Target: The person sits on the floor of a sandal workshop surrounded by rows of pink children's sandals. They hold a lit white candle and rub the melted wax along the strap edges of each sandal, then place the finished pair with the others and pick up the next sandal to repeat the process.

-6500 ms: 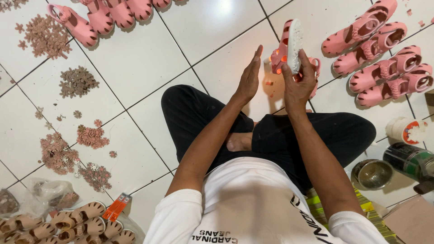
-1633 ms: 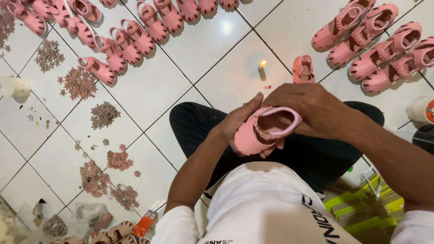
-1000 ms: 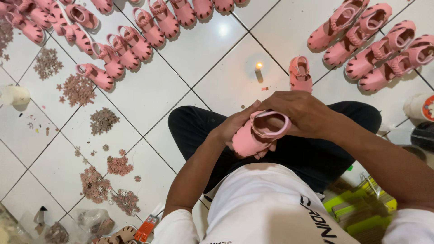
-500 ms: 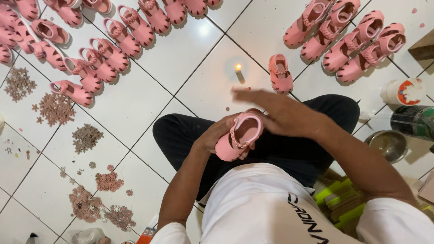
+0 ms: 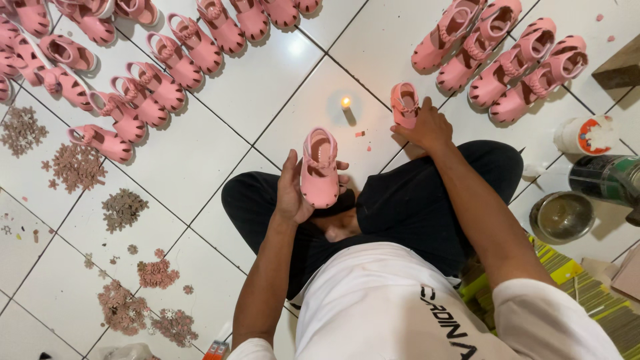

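The left hand (image 5: pixel 293 193) is gripping a pink shoe (image 5: pixel 319 170) over the lap, toe toward the person. The right hand (image 5: pixel 427 127) is closing on a second shoe (image 5: pixel 403 103) lying on the floor (image 5: pixel 267 87) beside a lit candle (image 5: pixel 346 103). Rows of pink shoes (image 5: pixel 133 80) and another batch (image 5: pixel 507 60) are already lying lined up. Flower trims (image 5: pixel 123 208) are sitting in heaps to the left; a metal bowl (image 5: pixel 562 216) and tubs are crowding the right.

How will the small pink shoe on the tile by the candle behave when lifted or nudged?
The lone pink shoe under the right hand looks like moulded plastic, so probably light. Its flat sole should slide on the glossy tile rather than roll.
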Available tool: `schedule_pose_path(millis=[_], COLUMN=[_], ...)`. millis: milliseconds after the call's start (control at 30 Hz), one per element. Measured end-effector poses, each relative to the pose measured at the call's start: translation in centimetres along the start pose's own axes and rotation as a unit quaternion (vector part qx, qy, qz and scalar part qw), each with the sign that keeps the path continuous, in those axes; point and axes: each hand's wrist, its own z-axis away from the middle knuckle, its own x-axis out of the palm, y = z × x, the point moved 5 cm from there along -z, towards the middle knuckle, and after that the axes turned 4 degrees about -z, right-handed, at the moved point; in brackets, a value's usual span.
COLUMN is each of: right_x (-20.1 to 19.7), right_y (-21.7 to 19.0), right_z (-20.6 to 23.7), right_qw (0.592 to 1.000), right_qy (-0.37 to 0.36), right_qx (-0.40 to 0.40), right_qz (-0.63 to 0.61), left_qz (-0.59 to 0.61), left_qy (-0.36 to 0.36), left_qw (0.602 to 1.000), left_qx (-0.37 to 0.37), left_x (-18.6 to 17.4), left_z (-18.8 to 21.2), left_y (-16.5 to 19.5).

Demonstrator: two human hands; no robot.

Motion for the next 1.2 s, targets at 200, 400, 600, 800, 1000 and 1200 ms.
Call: schedule_pose_path(millis=[200,400,600,800,1000,1200], right_x=[-1.6,-3.6,-9.5,-14.0,-13.2,-13.3], right_y=[0.2,2.1,-2.4,-9.0,-12.6,-13.9], right_z=[0.3,1.4,7.0,10.7,12.6,18.1], right_qw=[0.991,0.956,0.850,0.838,0.795,0.828], right_qy=[0.075,0.043,-0.107,-0.152,-0.221,-0.151], right_qx=[-0.075,-0.017,-0.155,-0.371,-0.426,-0.458], right_qz=[-0.075,-0.291,-0.492,-0.371,-0.371,-0.286], left_qz=[-0.074,-0.118,-0.116,-0.140,-0.212,-0.346], left_qy=[-0.009,-0.046,-0.105,-0.120,-0.143,-0.129], left_qw=[0.997,0.992,0.983,0.970,0.954,0.909], left_qx=[-0.035,-0.015,-0.098,-0.156,-0.154,-0.193], left_x=[0.2,-0.1,2.2,4.8,5.4,3.6], left_z=[0.2,0.7,1.7,1.9,2.3,3.7], left_y=[0.9,3.1,3.5,3.9,4.4,3.0])
